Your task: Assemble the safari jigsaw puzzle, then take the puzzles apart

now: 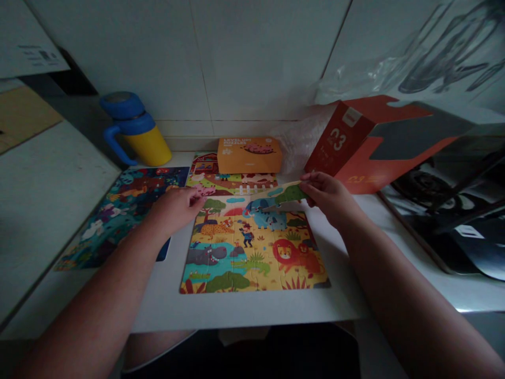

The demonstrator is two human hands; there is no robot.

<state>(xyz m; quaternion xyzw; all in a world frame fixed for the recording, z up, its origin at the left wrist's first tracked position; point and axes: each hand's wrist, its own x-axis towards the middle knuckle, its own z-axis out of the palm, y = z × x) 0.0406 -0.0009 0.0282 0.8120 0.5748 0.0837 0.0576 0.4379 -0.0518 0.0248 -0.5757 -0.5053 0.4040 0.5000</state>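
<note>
Head view: a safari puzzle (pixel 260 238) is laid on the white tabletop (pixel 252 313), just below and between the two hands, its printed animals turned upright toward the person. Its top strip (pixel 292 194) is stretched between the hands, with the right end raised off the surface and a stepped, interlocking lower edge shown beside the elephants. The raised end is gripped between the thumb and fingers of the right hand (pixel 325 195), held by the outer edge, presumably so that the printed face and the joints are left uncovered. The left hand (pixel 177 205) is set at the strip's other end, fingers bent close together; whether the card is pinched there or merely steadied cannot be told. By being supported near both ends, the strip is probably kept from bending or breaking apart.

Just beyond the hands, a farm puzzle (pixel 229 181) is partly covered by the strip, and its far part is overlapped by an orange puzzle box (pixel 248 155). A dark sea puzzle (pixel 114 221) is placed to the left, partly hidden by the left arm, seemingly to leave the middle for the safari one. Beyond the left hand, a blue-and-yellow mug (pixel 148 142) is stood near the wall; beyond the right, a large orange carton (pixel 355 147) is seen, with clear plastic wrap (pixel 295 147) beside it.
</note>
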